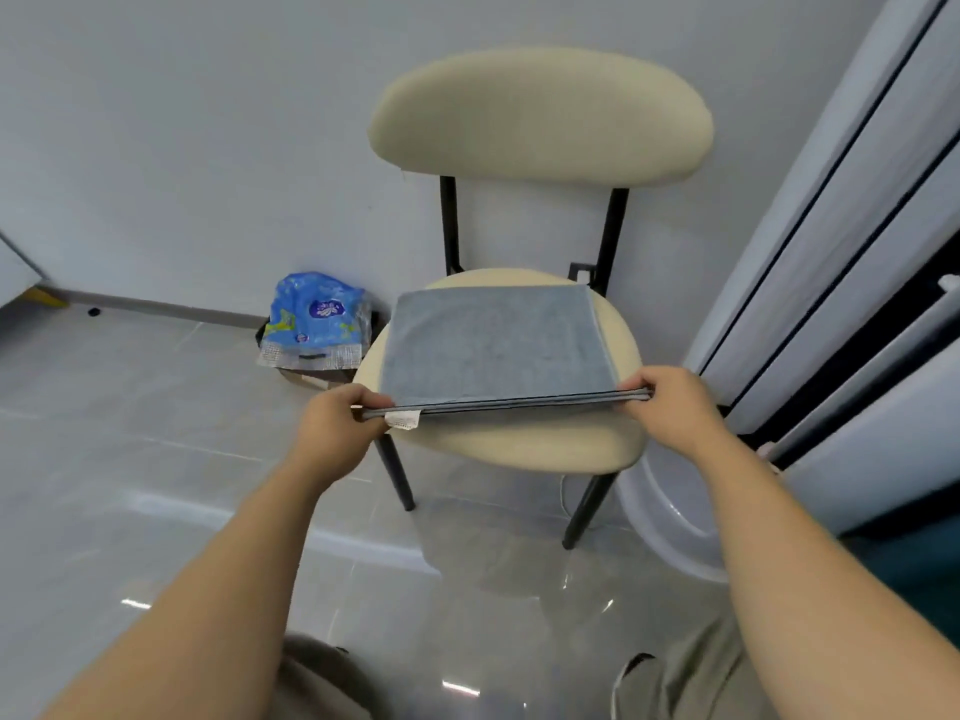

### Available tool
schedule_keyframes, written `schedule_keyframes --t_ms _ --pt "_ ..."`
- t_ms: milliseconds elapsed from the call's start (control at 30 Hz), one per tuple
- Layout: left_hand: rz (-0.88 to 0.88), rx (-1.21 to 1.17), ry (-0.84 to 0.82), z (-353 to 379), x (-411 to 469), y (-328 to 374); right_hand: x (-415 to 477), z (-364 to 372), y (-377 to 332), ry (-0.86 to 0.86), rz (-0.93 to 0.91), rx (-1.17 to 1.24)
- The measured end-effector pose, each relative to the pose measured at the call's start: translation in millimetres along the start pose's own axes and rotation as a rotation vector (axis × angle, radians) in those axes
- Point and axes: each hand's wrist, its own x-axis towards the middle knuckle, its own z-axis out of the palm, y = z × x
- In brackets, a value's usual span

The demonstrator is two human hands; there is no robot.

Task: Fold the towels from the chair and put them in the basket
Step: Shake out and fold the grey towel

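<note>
We hold a folded blue-grey towel (493,345) flat over the seat of a cream chair (540,116). Our left hand (337,423) pinches its near left corner, beside a white tag (402,419); our right hand (670,407) pinches the near right corner. The fingers curl around the stacked near edge.

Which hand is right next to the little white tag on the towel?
The left hand, pinching the corner of the blue towel where the white tag hangs. The right hand pinches the opposite near corner, which has no tag.
</note>
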Motion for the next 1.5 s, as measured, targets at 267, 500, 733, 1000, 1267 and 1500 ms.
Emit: schedule_keyframes --t_ms 267,500,733,1000,1267,1500 --pt "0.069 0.169 -0.066 -8 6 -5 5 -1 -11 -0.06 -0.071 -0.151" --pt "0.1 0.287 -0.057 -8 -28 3 -25 -14 -3 -0.171 -0.094 -0.191" --pt "0.078 0.323 -0.194 -23 -63 20 -60 -43 9 -0.337 -0.061 -0.122" --pt "-0.023 0.201 -0.45 -48 -92 37 -75 -65 14 -0.721 0.077 -0.019" --pt "0.0 0.246 -0.287 -36 -42 28 -47 -54 9 -0.612 -0.014 -0.032" --pt "0.071 0.422 -0.16 2 12 18 10 -7 7 -0.321 -0.068 -0.25"
